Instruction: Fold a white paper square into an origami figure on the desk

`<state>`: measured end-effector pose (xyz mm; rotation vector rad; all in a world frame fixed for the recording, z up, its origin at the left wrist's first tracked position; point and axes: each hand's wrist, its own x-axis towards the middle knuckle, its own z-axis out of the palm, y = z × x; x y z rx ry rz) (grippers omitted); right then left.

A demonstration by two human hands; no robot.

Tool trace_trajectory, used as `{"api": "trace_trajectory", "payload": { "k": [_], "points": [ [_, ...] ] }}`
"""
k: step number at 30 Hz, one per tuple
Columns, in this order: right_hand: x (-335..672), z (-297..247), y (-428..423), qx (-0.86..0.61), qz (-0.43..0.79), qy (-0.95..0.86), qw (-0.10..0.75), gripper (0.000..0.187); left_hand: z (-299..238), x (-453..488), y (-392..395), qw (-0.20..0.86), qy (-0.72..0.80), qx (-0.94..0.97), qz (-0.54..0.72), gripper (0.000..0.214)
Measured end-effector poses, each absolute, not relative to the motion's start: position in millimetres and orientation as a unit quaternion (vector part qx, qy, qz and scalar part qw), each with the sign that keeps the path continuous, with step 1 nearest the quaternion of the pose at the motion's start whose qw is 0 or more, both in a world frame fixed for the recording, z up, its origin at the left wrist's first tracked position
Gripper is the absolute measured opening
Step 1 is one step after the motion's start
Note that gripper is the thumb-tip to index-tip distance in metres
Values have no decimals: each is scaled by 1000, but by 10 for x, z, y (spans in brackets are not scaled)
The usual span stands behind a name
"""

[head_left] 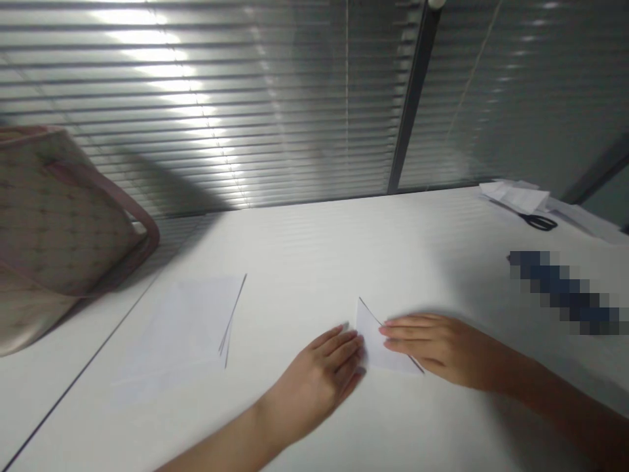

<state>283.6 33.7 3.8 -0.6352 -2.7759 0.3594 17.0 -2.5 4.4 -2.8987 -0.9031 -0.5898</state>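
A small folded sheet of white paper [374, 341], roughly a triangle, lies on the white table in front of me. Its slanted edge shows as a dark line running under my right hand [439, 344]. That hand rests flat on the slanted side, fingers stretched out together towards the left. My left hand [324, 367] lies at the paper's left edge, with fingers extended and slightly bent, the tips touching the edge. Neither hand grips anything. Part of the paper is hidden beneath the right fingers.
White sheets [191, 328] lie on the table [304, 249] at left, with thin dark strips along their right edge. A patterned bag [59, 216] stands far left. Black-handled scissors [538, 222] and papers [515, 195] sit at the back right, near a pixelated dark object [560, 288]. Blinds line the back.
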Motion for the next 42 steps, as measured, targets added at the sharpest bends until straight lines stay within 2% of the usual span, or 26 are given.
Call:
{"api": "trace_trajectory", "payload": {
  "k": [19,24,27,31,32,34,38,42],
  "points": [
    [2763,-73,478,-200,212,-937,191,40,30,131,-17,43,-262,-940,-214,25],
    [2763,-31,470,-225,262,-926,155,42,41,142,-13,8,-290,-926,-241,21],
    [2717,-62,462,-239,300,-906,181,36,40,151,3,-24,-309,-911,-273,17],
    [2571,-119,411,-313,348,-850,243,9,24,143,-16,-56,-312,-913,-256,18],
    [2527,-124,391,-342,351,-834,253,8,26,139,-26,-63,-310,-915,-250,19],
    [2446,-125,355,-411,340,-807,253,19,45,130,-44,-84,-304,-919,-235,20],
    [2338,-131,322,-530,319,-759,203,31,108,105,-49,-164,-341,-895,-237,24],
    [2295,-170,319,-557,367,-713,216,13,97,68,-36,-207,-325,-898,-212,32]
  ]
}}
